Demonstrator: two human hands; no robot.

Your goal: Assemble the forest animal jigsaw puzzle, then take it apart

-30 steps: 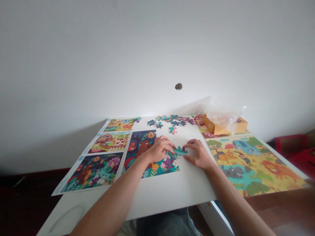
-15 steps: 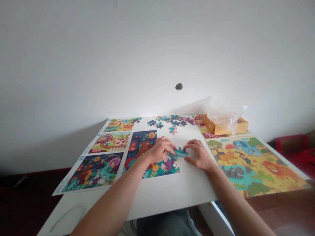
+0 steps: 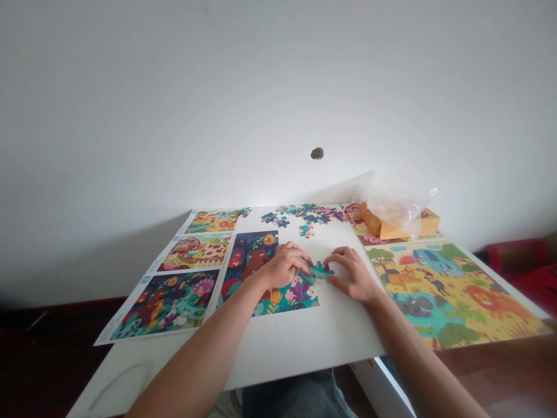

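Observation:
A partly joined jigsaw puzzle (image 3: 250,261) lies on the white table, showing a bear, flowers and a dark night sky. My left hand (image 3: 288,266) rests on its upper right part, fingers bent loosely and tips touching the pieces; its thumb is mostly hidden. At the puzzle's right edge is a teal puzzle piece (image 3: 321,270). My right hand (image 3: 351,273) has thumb and index finger around the right end of this piece. The fingers cover part of the join, so whether the piece sits flush cannot be made out.
Loose puzzle pieces (image 3: 311,213) lie along the table's far side by the wall. A picture sheet (image 3: 150,271) is at left. On the right lie a finished safari puzzle (image 3: 435,290) and a yellow box (image 3: 429,223) with a clear plastic bag (image 3: 395,197) on it.
Almost nothing differs. Both hands stay at the same place on the puzzle, and the whole view has shifted very slightly.

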